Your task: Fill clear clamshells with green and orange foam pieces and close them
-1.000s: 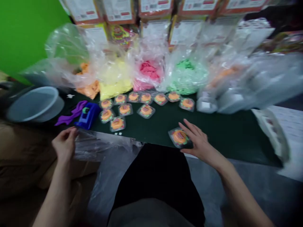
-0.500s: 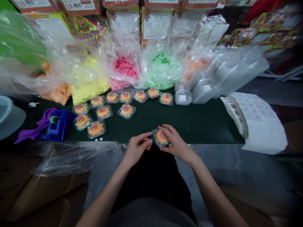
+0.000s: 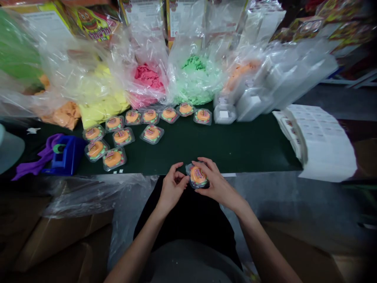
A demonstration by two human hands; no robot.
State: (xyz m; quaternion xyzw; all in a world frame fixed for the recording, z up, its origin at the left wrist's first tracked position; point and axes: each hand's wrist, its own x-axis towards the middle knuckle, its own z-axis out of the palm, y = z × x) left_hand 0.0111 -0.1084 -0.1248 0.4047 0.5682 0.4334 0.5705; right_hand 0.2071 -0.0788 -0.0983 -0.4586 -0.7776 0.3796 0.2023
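While I am sitting at the near edge of the dark green table (image 3: 235, 149), the blue tape dispenser (image 3: 66, 159) is lying far to my left beside a purple scrap (image 3: 35, 165), and a cluster of packed orange toys (image 3: 118, 137) is resting further in. My left hand (image 3: 172, 188) is curling its fingers against the left edge of the clear blister pack (image 3: 198, 176), pinching it lightly. My right hand (image 3: 216, 184) is wrapping around the same pack from the right, its grip closing on it just over the table's edge. Far right, a stack of printed sheets (image 3: 321, 141) is lying flat.
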